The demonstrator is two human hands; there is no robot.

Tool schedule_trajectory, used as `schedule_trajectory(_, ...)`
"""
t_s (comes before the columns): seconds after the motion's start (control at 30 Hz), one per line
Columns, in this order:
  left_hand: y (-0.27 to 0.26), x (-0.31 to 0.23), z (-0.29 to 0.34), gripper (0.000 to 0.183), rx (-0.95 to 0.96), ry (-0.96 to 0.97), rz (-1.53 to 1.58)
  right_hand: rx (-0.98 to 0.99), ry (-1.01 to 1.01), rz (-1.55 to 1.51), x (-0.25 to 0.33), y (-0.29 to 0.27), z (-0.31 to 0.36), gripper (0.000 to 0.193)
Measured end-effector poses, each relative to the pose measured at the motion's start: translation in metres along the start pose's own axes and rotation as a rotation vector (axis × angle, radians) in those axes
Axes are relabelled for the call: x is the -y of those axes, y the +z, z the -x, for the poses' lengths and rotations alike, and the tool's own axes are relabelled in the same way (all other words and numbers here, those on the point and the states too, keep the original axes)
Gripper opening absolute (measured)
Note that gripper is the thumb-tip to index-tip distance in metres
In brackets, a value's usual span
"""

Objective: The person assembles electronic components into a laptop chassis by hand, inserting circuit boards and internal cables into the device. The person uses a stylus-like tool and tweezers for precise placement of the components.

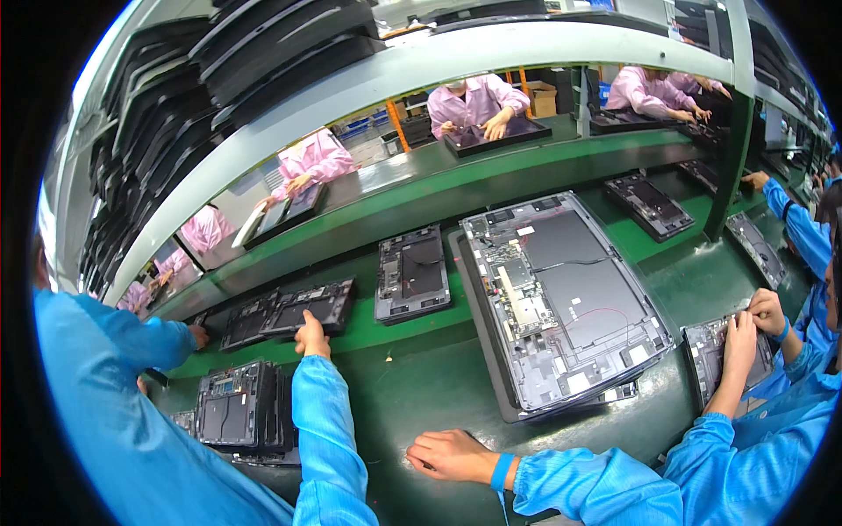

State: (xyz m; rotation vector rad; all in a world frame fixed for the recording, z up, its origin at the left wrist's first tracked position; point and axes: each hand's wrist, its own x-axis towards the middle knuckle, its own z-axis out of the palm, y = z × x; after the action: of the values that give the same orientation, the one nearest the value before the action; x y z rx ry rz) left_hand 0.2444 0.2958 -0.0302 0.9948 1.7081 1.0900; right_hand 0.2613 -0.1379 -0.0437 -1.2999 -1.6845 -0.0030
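Observation:
My left hand (312,337) grips the near edge of an open laptop base (309,307) on the green bench, fingers closed at its rim. Another laptop base (248,323) lies against its left side. Lower right, my right hand (452,456) rests on the bench with curled fingers and a blue band at the wrist. A small dark bit shows under those fingers, too little to name. Beyond this hand lies a stack of large laptop bases (605,307), the top one showing its circuit board, black battery panels and thin wires. One more laptop base (412,272) lies between my hands, farther back.
Near my left forearm stands a pile of laptop bases (230,412). A co-worker in blue (96,368) works close on the left; another's hands (752,329) work on a base at right. A green ledge with a pale rail (491,48) separates people in pink. Dark panels (281,57) are stacked above.

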Motion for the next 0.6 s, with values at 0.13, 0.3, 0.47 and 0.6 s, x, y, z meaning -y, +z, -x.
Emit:
schedule_trajectory(0.13,0.039,0.000,0.116,0.088,-0.423,1.087,-0.611,-0.007,0.038,0.038,-0.013,-0.014,0.007,0.011)
schedule_trajectory(0.3,0.060,-0.014,0.137,0.080,0.364,0.673,-0.884,0.031,0.040,-0.024,-0.003,-0.001,-0.001,0.011)
schedule_trajectory(0.47,0.050,-0.016,0.125,0.052,0.935,0.173,-0.114,0.059,0.007,-0.065,-0.007,-0.003,-0.007,0.009)
schedule_trajectory(0.6,0.049,-0.014,0.155,0.047,0.945,0.036,0.102,-0.041,0.082,-0.052,0.001,-0.005,-0.010,0.008)
